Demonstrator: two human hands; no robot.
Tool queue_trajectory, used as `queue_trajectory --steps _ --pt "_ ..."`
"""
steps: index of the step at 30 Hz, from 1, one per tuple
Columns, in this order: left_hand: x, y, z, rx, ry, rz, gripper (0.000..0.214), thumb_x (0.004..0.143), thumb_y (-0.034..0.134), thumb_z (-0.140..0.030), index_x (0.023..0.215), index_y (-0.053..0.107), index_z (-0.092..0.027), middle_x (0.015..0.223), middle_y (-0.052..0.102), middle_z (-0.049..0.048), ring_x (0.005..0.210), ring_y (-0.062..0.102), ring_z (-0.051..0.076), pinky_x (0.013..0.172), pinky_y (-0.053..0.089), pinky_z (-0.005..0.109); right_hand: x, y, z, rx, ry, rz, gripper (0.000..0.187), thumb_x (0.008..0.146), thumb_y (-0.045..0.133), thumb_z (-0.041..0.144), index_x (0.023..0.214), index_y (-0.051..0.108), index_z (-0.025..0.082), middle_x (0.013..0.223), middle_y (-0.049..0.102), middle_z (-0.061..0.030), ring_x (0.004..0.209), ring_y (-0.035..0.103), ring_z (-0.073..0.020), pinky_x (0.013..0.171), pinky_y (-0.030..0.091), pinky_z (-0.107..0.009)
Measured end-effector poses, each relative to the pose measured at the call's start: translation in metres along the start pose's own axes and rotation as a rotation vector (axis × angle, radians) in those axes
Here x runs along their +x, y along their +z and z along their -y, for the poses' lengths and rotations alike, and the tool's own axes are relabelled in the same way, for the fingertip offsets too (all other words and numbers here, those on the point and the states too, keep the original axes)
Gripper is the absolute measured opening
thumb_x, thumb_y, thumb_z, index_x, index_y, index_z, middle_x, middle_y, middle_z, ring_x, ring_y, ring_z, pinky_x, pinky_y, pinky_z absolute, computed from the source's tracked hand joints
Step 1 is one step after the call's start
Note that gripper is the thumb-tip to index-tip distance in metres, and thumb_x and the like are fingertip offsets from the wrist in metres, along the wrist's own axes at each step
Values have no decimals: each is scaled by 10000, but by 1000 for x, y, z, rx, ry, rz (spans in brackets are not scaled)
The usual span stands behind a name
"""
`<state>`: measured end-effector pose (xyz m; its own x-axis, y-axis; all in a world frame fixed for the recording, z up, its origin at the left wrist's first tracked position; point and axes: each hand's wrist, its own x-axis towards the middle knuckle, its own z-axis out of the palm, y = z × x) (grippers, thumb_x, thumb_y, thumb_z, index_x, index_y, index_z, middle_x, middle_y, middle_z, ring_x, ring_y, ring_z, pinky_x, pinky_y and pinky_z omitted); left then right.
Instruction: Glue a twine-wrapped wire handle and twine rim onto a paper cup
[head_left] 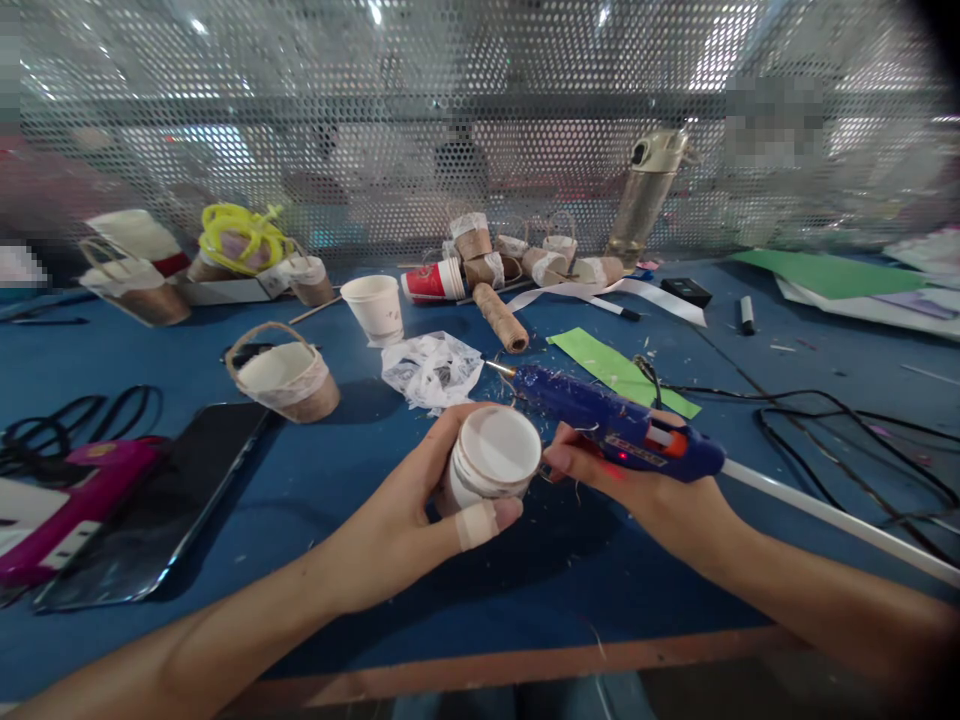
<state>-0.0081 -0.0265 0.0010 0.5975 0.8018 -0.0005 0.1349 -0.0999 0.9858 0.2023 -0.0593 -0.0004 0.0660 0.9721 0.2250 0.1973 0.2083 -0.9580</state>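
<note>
My left hand (420, 530) is wrapped round a white paper cup (487, 480), whose round white end faces up toward me. A strip of tape or bandage circles the left thumb. In my right hand (645, 485) is a blue hot glue gun (592, 405), its metal nozzle pointing left above the cup. A long white glue stick (832, 515) sticks out of the gun's back, and a small red light glows on its side. Just beyond the cup lies a crumpled heap of white lace (433, 370).
A twine-wrapped cup basket (311, 395) and a white paper cup (373, 308) stand to the left. Near the left edge lie a phone (187, 500) and a magenta glue gun (105, 500). A twine roll (501, 318), green paper (622, 370), bottle (646, 195) and black cables (810, 410) lie farther back.
</note>
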Motion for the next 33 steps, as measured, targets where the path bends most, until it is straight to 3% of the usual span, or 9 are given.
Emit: queue_trajectory --steps 6,10,15,24,28,33 --pt "0 -5 -2 13 -28 57 496 847 718 -383 1278 494 -281 1252 582 54 1134 539 265 956 435 361 1 -1 0 0 10 3 164 730 820 337 699 708 221 713 727 15 674 702 -160 639 605 -261" --pt "1 -7 -2 -115 -94 122 491 856 718 -360 1283 486 -289 1161 612 36 1115 556 247 981 444 359 1 -2 2 -17 18 2 161 735 813 327 691 706 216 708 723 15 676 700 -163 643 599 -258" --pt "1 -6 -1 -170 -125 121 491 853 725 -367 1277 488 -301 1155 611 28 1127 551 239 988 449 352 1 -1 1 12 1 4 164 710 831 320 705 697 226 695 719 25 641 685 -154 604 593 -257" --pt "1 -5 -2 48 -31 98 550 851 723 -375 1323 448 -310 1295 556 45 1181 529 263 1019 419 379 -1 1 -3 31 35 15 174 681 857 271 715 692 225 692 700 36 639 665 -138 590 566 -237" --pt "0 -1 -2 -1 -31 47 576 801 773 -379 1298 489 -317 1281 576 35 1183 529 271 1014 417 379 -1 -2 -2 -20 -38 63 149 711 836 257 767 699 236 744 714 30 681 683 -153 623 575 -252" --pt "3 -5 -2 -168 -111 95 540 818 761 -340 1293 510 -291 1258 624 39 1199 546 278 1011 439 373 -3 -2 1 -11 -21 41 161 723 825 319 740 685 241 692 697 33 626 660 -146 580 564 -248"
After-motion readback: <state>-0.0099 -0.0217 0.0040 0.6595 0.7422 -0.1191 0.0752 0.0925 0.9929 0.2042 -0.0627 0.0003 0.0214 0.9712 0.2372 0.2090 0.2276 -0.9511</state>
